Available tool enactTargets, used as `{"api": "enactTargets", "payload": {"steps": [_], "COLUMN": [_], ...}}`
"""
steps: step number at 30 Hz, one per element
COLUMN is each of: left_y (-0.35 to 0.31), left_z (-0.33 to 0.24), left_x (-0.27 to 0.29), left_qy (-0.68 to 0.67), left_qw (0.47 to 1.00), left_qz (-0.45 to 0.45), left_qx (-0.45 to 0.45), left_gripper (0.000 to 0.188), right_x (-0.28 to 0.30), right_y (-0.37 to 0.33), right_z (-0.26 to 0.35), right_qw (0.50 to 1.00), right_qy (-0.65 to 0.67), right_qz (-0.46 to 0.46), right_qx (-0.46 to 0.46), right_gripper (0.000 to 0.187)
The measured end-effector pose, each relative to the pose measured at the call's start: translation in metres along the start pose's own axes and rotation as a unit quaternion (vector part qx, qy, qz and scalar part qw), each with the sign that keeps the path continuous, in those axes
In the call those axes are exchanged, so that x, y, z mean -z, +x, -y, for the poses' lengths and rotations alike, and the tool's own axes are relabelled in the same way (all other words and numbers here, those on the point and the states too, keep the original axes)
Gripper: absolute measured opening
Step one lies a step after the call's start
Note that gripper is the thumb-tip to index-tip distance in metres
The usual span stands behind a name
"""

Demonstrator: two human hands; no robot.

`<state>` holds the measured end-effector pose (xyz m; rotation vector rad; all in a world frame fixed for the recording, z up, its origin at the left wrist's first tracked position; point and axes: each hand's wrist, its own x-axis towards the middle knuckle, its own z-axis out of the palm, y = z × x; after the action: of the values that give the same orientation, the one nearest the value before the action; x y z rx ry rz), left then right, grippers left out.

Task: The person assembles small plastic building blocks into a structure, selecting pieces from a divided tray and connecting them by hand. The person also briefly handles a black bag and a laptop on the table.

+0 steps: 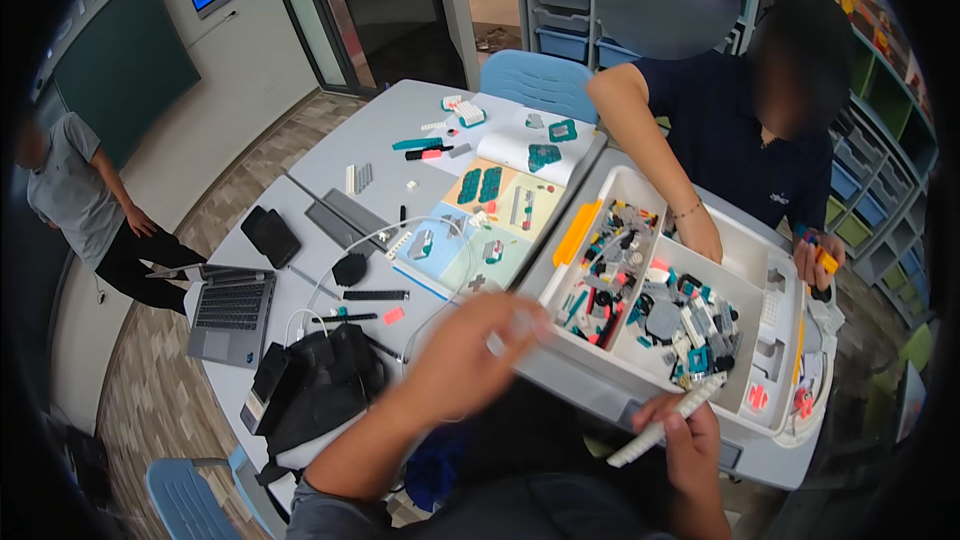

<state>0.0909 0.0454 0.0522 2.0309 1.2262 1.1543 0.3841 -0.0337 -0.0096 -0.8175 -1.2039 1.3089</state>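
Crossing the right grip (690, 448), a white beam (641, 444) sits pinched; left grip (478, 352) blurred, unclear.

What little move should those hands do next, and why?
Maybe bring the left hand over to steady the long white piece: only the right hand holds it, one end sticks out free, and the left hand is apart from it.

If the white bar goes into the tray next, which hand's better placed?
Probably right: the right hand grips the white bar, whose far end overlaps the near side of the tray in view. The left hand, blurred, is apart from the bar.
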Motion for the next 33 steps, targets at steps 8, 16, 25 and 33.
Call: {"api": "enactTargets", "payload": {"steps": [8, 16, 25, 33], "left_y": [0.208, 0.267, 0.264, 0.121], "left_z": [0.239, 0.413, 0.309, 0.043], "left_x": [0.135, 0.155, 0.164, 0.054], "left_qy": [0.477, 0.464, 0.059, -0.357], "left_qw": [0.850, 0.850, 0.962, 0.913], "left_qz": [-0.163, -0.012, -0.177, 0.107], "left_qx": [0.156, 0.250, 0.200, 0.168], "left_gripper": [0.017, 0.036, 0.026, 0.039], "right_x": [0.012, 0.014, 0.007, 0.000], "right_y": [-0.005, -0.010, 0.021, 0.034], "right_z": [0.002, 0.024, 0.034, 0.051], "right_qw": [0.996, 0.981, 0.990, 0.998], "right_qy": [-0.051, -0.130, -0.097, -0.047], "right_qz": [0.057, -0.033, -0.045, -0.016], "right_qx": [-0.052, -0.138, -0.093, 0.042], "right_gripper": [0.039, 0.049, 0.039, 0.040]}}
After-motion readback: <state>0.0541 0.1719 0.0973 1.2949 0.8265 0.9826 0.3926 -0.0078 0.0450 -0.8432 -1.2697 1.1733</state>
